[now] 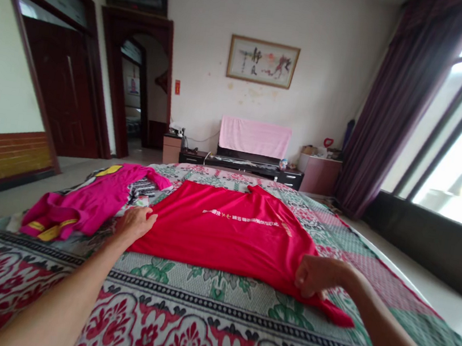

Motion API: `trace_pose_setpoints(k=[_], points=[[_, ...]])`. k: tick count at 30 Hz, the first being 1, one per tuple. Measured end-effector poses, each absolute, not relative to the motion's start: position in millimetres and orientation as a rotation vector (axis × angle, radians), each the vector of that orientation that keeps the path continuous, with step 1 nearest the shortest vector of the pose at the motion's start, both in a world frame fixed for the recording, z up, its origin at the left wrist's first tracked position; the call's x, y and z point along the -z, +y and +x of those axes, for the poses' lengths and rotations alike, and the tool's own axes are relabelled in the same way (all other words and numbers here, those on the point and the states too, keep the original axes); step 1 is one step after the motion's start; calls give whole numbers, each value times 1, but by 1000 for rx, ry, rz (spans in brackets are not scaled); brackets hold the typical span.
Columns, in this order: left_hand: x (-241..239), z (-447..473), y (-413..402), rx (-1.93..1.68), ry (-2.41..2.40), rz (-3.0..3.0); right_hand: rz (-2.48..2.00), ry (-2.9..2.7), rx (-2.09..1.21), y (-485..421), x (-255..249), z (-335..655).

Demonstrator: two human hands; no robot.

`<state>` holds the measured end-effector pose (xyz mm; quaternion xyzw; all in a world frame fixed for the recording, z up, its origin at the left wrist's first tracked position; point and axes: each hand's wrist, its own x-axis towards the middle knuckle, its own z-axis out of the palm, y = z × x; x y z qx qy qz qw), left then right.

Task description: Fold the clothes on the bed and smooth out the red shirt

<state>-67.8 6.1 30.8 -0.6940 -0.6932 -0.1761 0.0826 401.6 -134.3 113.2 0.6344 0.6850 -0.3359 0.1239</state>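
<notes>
A red T-shirt [221, 240] lies spread sideways over the patterned bedcover [141, 321], its hem toward the left and its sleeves toward the right. White and yellow lettering runs across it, upside down from here. My left hand [134, 223] pinches the shirt's hem side at the left, fingers closed. At the near right, by the lower sleeve, my right hand [315, 273] is closed on the fabric in a fist. Left of the shirt, close to my left hand, is a loose heap of clothes with a magenta garment with yellow trim [91, 202] on top.
Beyond the bed stands a low black cabinet [292, 180], with a pink cloth [255, 137] draped over a screen-like object on it. A purple curtain [389, 103] and a window are on the right. Dark wooden doors [61, 83] are on the left.
</notes>
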Motion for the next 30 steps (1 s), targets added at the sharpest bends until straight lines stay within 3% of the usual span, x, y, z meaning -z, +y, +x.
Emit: trace_pose_setpoints(k=[5, 10, 14, 20, 30], points=[[-35, -88, 2, 591, -2274, -1884, 1964, 2175, 841, -126, -110, 407], [-36, -87, 2, 489, -2270, -1890, 2139, 2717, 223, -102, -89, 401], [-39, -83, 2, 445, -2323, -1867, 2092, 2615, 21, -91, -66, 398], [-44, -78, 0, 469, -2399, -1857, 2028, 2529, -34, -90, -55, 411], [-43, -75, -4, 455, -2298, -1821, 2036, 2438, 284, -93, -63, 432]])
